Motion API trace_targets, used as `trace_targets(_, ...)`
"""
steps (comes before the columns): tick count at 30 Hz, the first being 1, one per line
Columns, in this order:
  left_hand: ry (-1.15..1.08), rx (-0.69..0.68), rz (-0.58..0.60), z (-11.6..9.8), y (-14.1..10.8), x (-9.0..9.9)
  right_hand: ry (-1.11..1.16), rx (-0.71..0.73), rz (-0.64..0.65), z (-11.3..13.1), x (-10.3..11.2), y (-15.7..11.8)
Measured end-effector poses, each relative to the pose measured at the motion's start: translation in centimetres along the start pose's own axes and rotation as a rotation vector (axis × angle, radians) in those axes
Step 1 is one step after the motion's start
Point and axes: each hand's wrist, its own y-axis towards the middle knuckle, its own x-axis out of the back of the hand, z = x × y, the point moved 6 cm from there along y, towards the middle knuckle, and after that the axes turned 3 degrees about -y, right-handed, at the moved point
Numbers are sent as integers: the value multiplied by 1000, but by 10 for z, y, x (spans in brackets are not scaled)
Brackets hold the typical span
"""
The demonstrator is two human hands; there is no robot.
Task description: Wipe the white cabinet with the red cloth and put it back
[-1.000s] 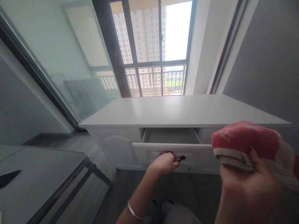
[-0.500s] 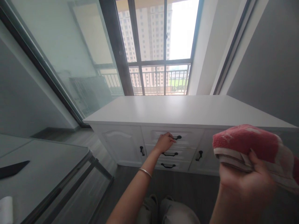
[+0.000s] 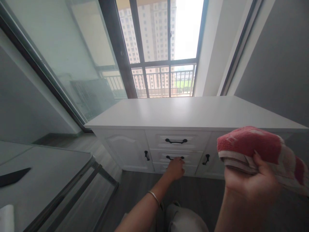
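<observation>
A low white cabinet (image 3: 193, 116) is seen standing against a window (image 3: 164, 48), with three drawers stacked in its middle and a door on each side. The left hand (image 3: 175, 168) is stretched out to the drawers and is laid at the middle drawer (image 3: 178, 157), just below its black handle (image 3: 174, 158); the fingers are curled loosely, and whether the handle is gripped cannot be told, since the fingertips are hidden behind the knuckles. A thin silver bangle (image 3: 154, 197) is worn on that forearm. The top drawer (image 3: 177, 140) is shut, its own black handle (image 3: 176, 141) lying free above the hand. The lowest drawer is mostly covered by the hand. The left door (image 3: 125, 149) and the right door (image 3: 212, 159) are shut as well, each with a short black handle near the drawers. The right hand (image 3: 251, 190) is held up close to the camera, well apart from the cabinet, and is closed around a folded red towel (image 3: 256, 151) with a pale border; the towel is pinched between thumb and fingers and hangs out to the right. A glass table (image 3: 36, 174) is seen at the lower left, with a dark flat object (image 3: 13, 176) lying on it. Grey wooden floor (image 3: 202, 196) is seen in front of the cabinet, and the person's knees are seen at the bottom edge.
</observation>
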Motion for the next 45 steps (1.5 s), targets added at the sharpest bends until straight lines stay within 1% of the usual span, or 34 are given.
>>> trace_targets(3,23,133,65,43,7,-12,26,-3,-48,-1,-4,-8)
trace_targets(4,28,162,80,55,9,-14,30,3,-56,-2,-5,-10)
trace_targets(5,32,182,96,63,11,-16,31,7,-66,-2,-6,-12)
trace_targets(7,39,198,126,71,14,-21,29,1,-82,-6,-8,-14)
trace_targets(9,46,207,165,69,16,-27,30,-1,-86,-9,-9,-14)
trace_targets(13,67,238,225,59,19,-37,33,7,-90,-14,-11,-17)
trace_targets(18,99,268,205,53,20,-34,-20,-14,-148,-21,-13,-29)
trace_targets(21,112,283,207,51,23,-30,-38,28,-129,-20,-15,-33)
trace_targets(25,119,285,222,50,27,-29,-34,43,-137,-20,-12,-29)
trace_targets(29,127,261,164,52,27,-33,-30,32,-127,-19,-10,-23)
trace_targets(31,132,251,130,53,26,-36,-27,52,-120,-18,-9,-20)
trace_targets(33,136,250,120,56,26,-40,-33,68,-118,-18,-7,-17)
trace_targets(38,132,253,166,60,30,-47,-44,78,-162,-23,-2,-18)
trace_targets(41,135,261,161,58,32,-45,-52,115,-172,-22,-6,-26)
trace_targets(45,134,267,188,55,34,-40,-35,88,-202,-19,-11,-34)
